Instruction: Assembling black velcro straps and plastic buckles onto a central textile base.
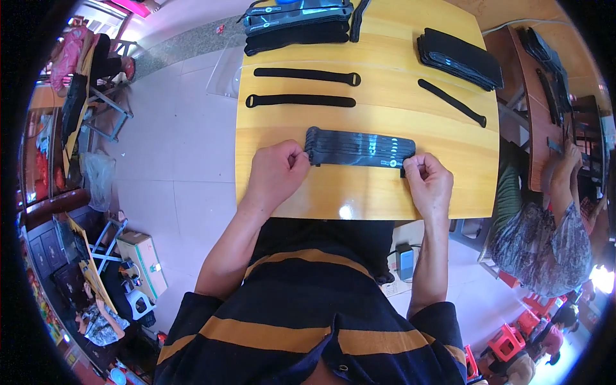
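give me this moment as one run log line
left hand: closed at left end of black strap bundle | right hand: closed at its right end | beyond: two loose black straps | far right: strap stack

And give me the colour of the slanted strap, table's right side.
The slanted strap is black, seen best in the head view.

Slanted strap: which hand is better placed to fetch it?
Probably the right hand: it is nearer the slanted strap; the left hand is at the left end of the strap bundle.
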`<state>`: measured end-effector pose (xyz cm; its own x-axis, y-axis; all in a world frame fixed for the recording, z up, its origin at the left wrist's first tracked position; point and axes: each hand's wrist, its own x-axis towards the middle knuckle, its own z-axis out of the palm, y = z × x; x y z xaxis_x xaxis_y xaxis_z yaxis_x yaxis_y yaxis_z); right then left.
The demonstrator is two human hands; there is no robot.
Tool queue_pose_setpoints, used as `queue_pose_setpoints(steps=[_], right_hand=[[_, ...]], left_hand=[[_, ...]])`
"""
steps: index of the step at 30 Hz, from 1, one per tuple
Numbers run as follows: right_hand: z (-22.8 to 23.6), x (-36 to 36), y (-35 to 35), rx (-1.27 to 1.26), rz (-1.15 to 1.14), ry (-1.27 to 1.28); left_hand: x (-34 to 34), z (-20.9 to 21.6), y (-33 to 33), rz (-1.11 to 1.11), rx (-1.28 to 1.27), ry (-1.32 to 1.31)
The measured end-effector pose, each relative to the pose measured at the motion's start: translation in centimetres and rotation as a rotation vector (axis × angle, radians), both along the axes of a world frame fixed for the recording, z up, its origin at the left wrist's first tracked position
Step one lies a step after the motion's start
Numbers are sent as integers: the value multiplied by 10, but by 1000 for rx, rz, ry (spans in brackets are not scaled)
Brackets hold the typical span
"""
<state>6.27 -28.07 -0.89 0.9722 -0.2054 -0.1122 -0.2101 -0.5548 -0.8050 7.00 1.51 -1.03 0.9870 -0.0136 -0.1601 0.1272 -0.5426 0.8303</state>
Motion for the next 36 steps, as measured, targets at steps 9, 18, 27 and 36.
queue_pose_setpoints(steps=[9, 18, 27, 36], right_hand=[[-2, -1, -2, -1, -5, -3], [-3, 0, -1, -18, -12, 9], [2, 1, 0, -48, -4, 19], [-4, 2, -3, -49, 18, 12]], left_hand=[[2, 2, -1, -35, 40, -34], [3, 8, -2, -27, 97, -12], [1, 2, -1, -20, 86, -53], [1, -5, 0, -31, 73, -139]])
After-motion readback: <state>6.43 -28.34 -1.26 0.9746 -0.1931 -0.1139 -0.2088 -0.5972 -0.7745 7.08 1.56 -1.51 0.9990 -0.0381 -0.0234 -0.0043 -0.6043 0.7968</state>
